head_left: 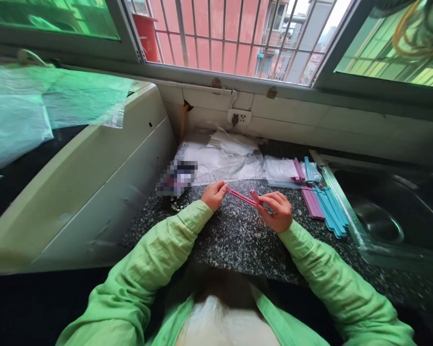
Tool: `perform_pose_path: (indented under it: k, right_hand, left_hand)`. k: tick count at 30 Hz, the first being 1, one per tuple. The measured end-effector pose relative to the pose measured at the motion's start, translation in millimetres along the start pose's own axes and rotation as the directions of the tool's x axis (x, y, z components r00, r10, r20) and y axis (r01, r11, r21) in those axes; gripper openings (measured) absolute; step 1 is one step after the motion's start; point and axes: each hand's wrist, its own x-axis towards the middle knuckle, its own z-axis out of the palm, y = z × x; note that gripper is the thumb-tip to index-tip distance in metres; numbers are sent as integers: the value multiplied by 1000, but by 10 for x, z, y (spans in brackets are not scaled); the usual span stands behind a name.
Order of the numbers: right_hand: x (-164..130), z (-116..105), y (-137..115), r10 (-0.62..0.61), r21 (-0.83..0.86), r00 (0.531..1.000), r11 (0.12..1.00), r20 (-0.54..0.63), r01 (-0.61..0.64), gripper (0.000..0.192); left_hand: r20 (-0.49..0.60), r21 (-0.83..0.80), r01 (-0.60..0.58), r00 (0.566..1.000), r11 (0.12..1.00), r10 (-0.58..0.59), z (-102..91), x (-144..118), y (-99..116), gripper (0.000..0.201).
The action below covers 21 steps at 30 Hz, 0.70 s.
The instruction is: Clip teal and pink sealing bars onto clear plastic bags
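We held a pink clip [242,196] between our two hands, just above the speckled table [231,235]. Our left hand [213,194] pinched one end with closed fingers; our right hand [276,209] gripped the other end, fingers curled round it. The grip at each end looked slight, so we judged a twist or hard pull might have made the clip slip and drop. To the right lay a pile of pink and blue clips [325,204], close to the sink [382,211], where a nudge could have scattered them. Clear bags [223,161] lay behind.
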Motion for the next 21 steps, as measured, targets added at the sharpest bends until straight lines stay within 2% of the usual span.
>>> perform_pose_path:
  k: [21]
  right_hand:
    - [-10, 19, -9, -30, 22, 997, 999, 68, 29, 10]
  left_hand:
    - [38, -31, 12, 999, 999, -10, 11, -13, 16, 23]
